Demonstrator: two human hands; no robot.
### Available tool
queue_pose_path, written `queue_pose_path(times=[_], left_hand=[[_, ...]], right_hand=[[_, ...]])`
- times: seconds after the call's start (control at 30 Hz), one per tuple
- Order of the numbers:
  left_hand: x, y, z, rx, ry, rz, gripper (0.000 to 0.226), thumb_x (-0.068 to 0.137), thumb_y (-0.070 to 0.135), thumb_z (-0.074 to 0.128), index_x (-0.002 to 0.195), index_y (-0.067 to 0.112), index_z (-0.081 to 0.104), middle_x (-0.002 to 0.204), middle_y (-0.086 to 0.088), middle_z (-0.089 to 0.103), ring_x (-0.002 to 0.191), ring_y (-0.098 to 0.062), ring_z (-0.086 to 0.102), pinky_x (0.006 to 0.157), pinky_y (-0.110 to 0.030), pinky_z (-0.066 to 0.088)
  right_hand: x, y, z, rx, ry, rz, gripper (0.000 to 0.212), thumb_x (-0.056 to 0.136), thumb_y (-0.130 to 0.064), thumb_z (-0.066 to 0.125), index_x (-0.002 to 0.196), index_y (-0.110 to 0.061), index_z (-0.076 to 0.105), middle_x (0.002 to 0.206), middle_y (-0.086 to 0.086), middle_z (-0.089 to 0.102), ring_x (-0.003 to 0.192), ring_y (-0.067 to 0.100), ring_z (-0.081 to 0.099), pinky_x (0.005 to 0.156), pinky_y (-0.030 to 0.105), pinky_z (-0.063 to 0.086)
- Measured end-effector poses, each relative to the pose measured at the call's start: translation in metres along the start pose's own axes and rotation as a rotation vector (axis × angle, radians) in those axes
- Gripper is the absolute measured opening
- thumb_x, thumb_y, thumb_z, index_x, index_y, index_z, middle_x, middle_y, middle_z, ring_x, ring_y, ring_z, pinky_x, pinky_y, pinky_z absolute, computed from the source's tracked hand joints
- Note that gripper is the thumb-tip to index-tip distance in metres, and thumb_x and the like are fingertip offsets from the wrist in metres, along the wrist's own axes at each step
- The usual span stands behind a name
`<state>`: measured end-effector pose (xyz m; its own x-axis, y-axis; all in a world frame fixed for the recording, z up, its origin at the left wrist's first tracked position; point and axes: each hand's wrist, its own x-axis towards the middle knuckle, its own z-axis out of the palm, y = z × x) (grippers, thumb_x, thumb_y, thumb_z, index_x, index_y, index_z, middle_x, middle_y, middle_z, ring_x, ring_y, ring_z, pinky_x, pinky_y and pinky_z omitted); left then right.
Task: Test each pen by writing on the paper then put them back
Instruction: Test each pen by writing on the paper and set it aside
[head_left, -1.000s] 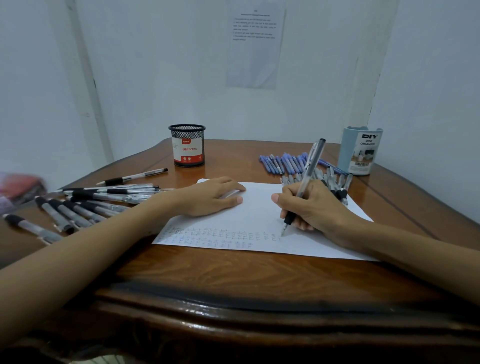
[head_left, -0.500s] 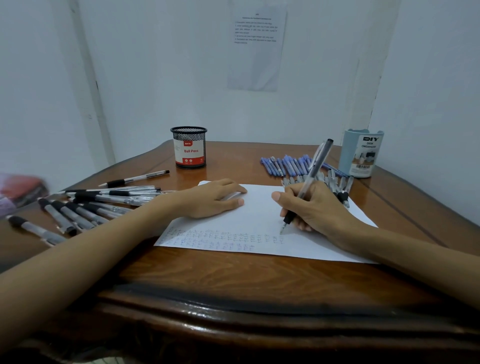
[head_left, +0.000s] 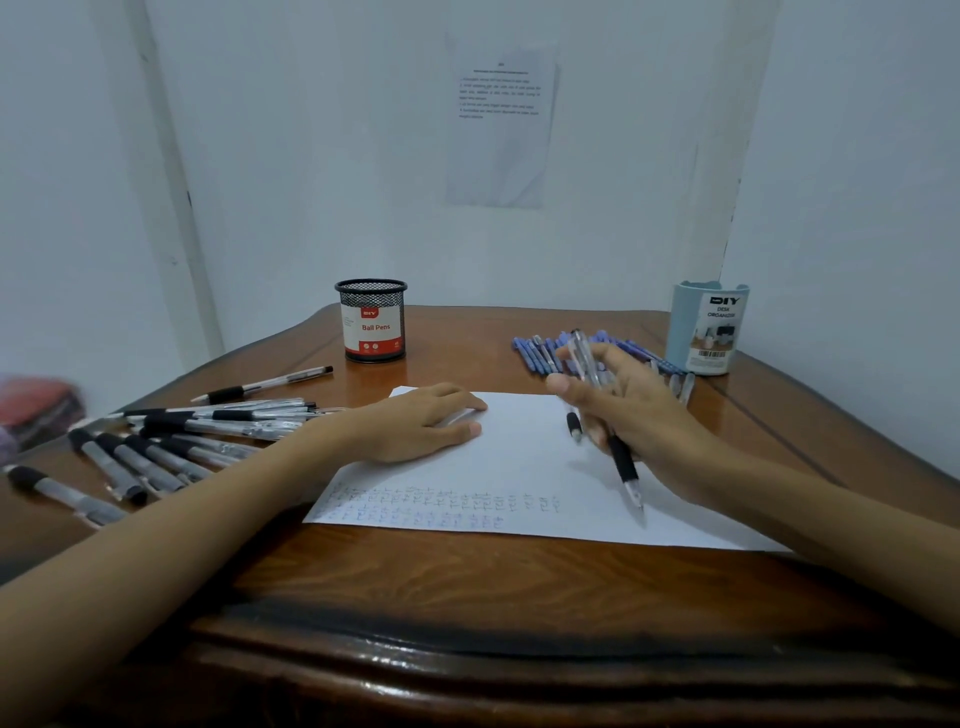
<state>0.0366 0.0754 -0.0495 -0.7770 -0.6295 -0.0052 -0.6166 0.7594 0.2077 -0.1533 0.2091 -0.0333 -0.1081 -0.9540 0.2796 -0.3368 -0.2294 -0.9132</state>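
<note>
Pressing flat on the white paper (head_left: 524, 452), the left hand (head_left: 431, 421) lies palm down with its fingers straight, near the sheet's far-left corner. The right hand (head_left: 631, 415) is over the paper's right half and grips a clear pen (head_left: 623, 462) with a black grip. The pen's tip points down at the sheet, and we cannot tell whether it touches. Heavy blur here; a second dark tip just left of the hand may be a ghost. Rows of small scribbles (head_left: 441, 506) run along the paper's near edge. On the tabletop (head_left: 467, 577) we note black-grip pens (head_left: 182, 431) scattered at left, blue pens (head_left: 540, 356) at far right beside a pale blue desk organizer (head_left: 709, 327), and a mesh cup (head_left: 371, 322) marked "Ball Pens" at the back.
</note>
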Motion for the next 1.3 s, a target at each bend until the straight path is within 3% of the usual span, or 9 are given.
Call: queue_pose_path(times=[0.23,0.37,0.83,0.93,1.0,1.03,1.13,1.2,1.3], left_hand=[[0.0,0.001,-0.001,0.003,0.001,0.0,0.05,0.097,0.045,0.03,0.143,0.027,0.029,0.148,0.006,0.028,0.131,-0.011,0.032,0.105,-0.025,0.025],[0.0,0.001,-0.001,0.007,-0.001,-0.007,0.05,0.096,0.046,0.031,0.143,0.028,0.029,0.148,0.007,0.028,0.131,-0.012,0.033,0.106,-0.026,0.027],[-0.002,0.002,-0.004,0.003,-0.002,0.006,0.048,0.097,0.044,0.032,0.142,0.026,0.031,0.147,0.006,0.03,0.13,-0.012,0.034,0.105,-0.026,0.027],[-0.002,0.001,-0.003,0.0,0.001,0.008,0.048,0.097,0.044,0.032,0.142,0.027,0.031,0.147,0.006,0.03,0.13,-0.012,0.034,0.104,-0.024,0.026],[-0.002,0.002,-0.003,-0.003,0.002,0.009,0.048,0.097,0.043,0.033,0.142,0.026,0.032,0.147,0.006,0.03,0.131,-0.012,0.033,0.103,-0.023,0.026],[-0.003,0.002,-0.003,-0.004,0.002,0.01,0.048,0.097,0.043,0.033,0.142,0.026,0.032,0.147,0.005,0.03,0.131,-0.012,0.033,0.104,-0.023,0.026],[-0.002,0.004,-0.003,-0.005,-0.003,0.011,0.048,0.097,0.043,0.033,0.142,0.026,0.031,0.147,0.005,0.03,0.131,-0.012,0.033,0.104,-0.024,0.026],[-0.002,0.003,-0.003,-0.003,-0.004,0.011,0.048,0.097,0.044,0.033,0.142,0.027,0.031,0.146,0.005,0.03,0.129,-0.011,0.034,0.103,-0.024,0.027],[0.0,0.001,-0.003,-0.001,0.0,0.014,0.048,0.097,0.044,0.033,0.142,0.027,0.031,0.146,0.006,0.031,0.128,-0.012,0.035,0.102,-0.024,0.028]], right_hand=[[0.001,0.001,0.002,0.074,-0.025,-0.013,0.023,0.093,-0.025,0.049,0.108,-0.014,0.061,0.04,-0.003,0.041,0.032,0.004,0.034,0.035,0.012,0.03],[0.002,0.002,0.005,0.013,-0.026,0.007,0.013,0.089,-0.022,0.056,0.1,-0.023,0.063,0.037,-0.003,0.044,0.03,0.005,0.034,0.034,0.015,0.031],[0.016,0.002,-0.001,-0.279,-0.085,-0.029,0.02,0.096,-0.019,0.048,0.108,-0.008,0.06,0.039,-0.005,0.049,0.032,0.003,0.041,0.04,0.011,0.037],[0.036,-0.009,-0.018,-0.572,0.109,-0.119,0.031,0.094,-0.022,0.053,0.121,-0.01,0.058,0.078,-0.005,0.07,0.065,0.006,0.063,0.064,0.009,0.046],[0.056,-0.011,-0.033,-0.735,0.187,-0.092,0.045,0.092,-0.022,0.055,0.135,-0.011,0.046,0.125,0.007,0.059,0.094,0.014,0.06,0.081,0.019,0.043],[0.066,-0.01,-0.039,-0.794,0.19,-0.034,0.048,0.092,-0.02,0.055,0.137,-0.008,0.043,0.131,0.012,0.054,0.095,0.017,0.059,0.08,0.023,0.043],[0.089,0.003,-0.05,-0.981,0.175,0.085,0.015,0.088,-0.012,0.054,0.098,-0.001,0.059,0.09,0.018,0.058,0.075,0.027,0.055,0.063,0.032,0.042],[0.098,0.015,-0.048,-1.07,0.165,0.135,0.023,0.082,-0.011,0.052,0.062,-0.011,0.041,0.061,0.009,0.039,0.056,0.02,0.037,0.049,0.028,0.026],[0.1,0.022,-0.046,-1.209,0.159,0.169,0.016,0.086,-0.022,0.053,0.086,-0.009,0.062,0.075,0.009,0.057,0.073,0.025,0.052,0.057,0.024,0.036]])
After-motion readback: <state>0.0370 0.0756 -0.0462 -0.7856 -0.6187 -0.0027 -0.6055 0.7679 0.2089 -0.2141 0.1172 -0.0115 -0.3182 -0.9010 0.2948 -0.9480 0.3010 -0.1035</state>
